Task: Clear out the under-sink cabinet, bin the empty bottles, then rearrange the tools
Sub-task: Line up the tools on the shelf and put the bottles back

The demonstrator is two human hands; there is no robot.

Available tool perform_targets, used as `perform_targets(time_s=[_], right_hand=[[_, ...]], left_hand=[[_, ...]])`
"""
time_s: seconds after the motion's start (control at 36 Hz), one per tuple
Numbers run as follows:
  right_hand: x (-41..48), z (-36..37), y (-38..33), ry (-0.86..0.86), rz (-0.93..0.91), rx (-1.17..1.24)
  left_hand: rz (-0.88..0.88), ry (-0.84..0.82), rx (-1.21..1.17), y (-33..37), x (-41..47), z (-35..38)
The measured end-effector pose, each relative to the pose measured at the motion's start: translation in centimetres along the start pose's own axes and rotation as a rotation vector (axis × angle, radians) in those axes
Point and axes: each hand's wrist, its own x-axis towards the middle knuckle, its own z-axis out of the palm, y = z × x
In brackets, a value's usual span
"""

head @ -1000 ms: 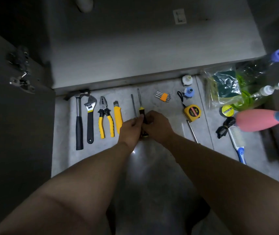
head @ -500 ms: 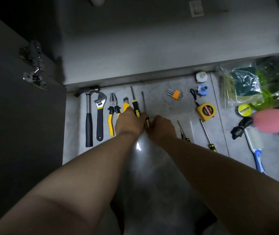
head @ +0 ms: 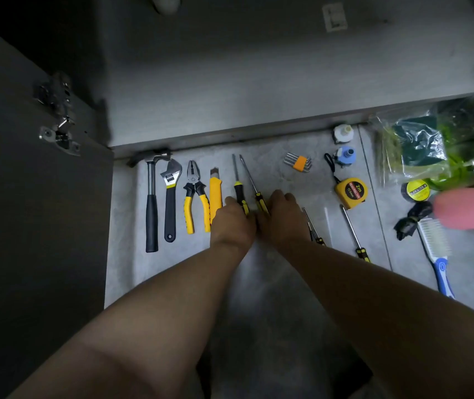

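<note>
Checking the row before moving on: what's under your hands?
The left hand and right hand cover the lower handles of two screwdrivers; shafts stick out. The left also hides the end of the utility knife. Grip hidden.

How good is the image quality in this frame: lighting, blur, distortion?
Head view: dim overall, the cabinet door nearly black. Head view: the pink bottle at the right edge is blurred, while the tape measure shows a sharp label. Head view: the wide lens bows the cabinet front edge.
</note>
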Motion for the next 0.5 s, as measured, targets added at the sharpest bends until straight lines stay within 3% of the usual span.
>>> perform_targets(time_s=[0.39,0.5], right_hand=[[0.7,-0.5,0.2,-0.076,0.024,0.007],[0.4,-0.7,-0.1,-0.046,-0.019,0.053]], left_hand=[[0.062,-0.026,0.051,-0.6,0.0,-0.5],[0.145,0.065,0.127,-1.1,-0.2,-1.4]])
